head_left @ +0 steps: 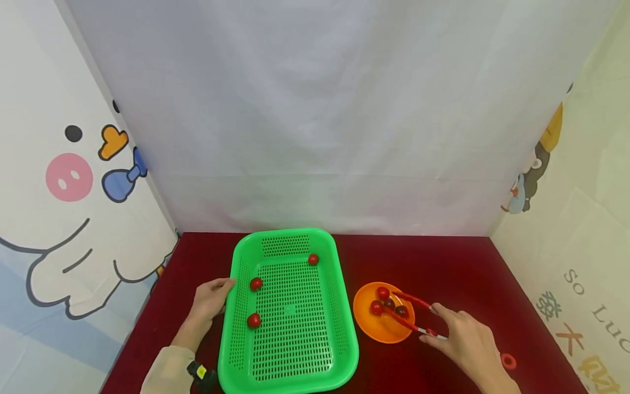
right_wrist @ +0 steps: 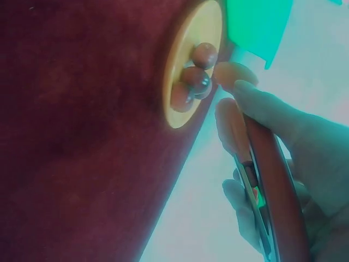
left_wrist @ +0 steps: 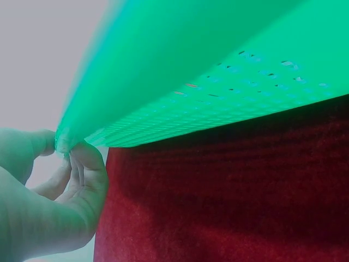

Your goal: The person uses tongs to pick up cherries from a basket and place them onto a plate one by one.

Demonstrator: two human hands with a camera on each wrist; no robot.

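1. The left hand (head_left: pixel 210 298) pinches the left rim of the green basket (head_left: pixel 348 328), arm reaching in from the near side.
2. The right hand (head_left: pixel 467 336) grips the tongs (head_left: pixel 404 321), their two arms apart over the orange plate (head_left: pixel 364 318), right of the basket.
3. The left wrist view shows fingers curled beneath the rim and holes in the basket's outer side; the right wrist view shows the tongs running back beside the palm. The head view hides both.
4. Two red balls (head_left: pixel 376 307) and two dark balls (head_left: pixel 402 312) lie on the plate; three lie in the basket, two along its left wall, one by its far right corner.
5. The basket's right wall stands between.
6. A red ring (head_left: pixel 508 361) lies near the table's right edge.
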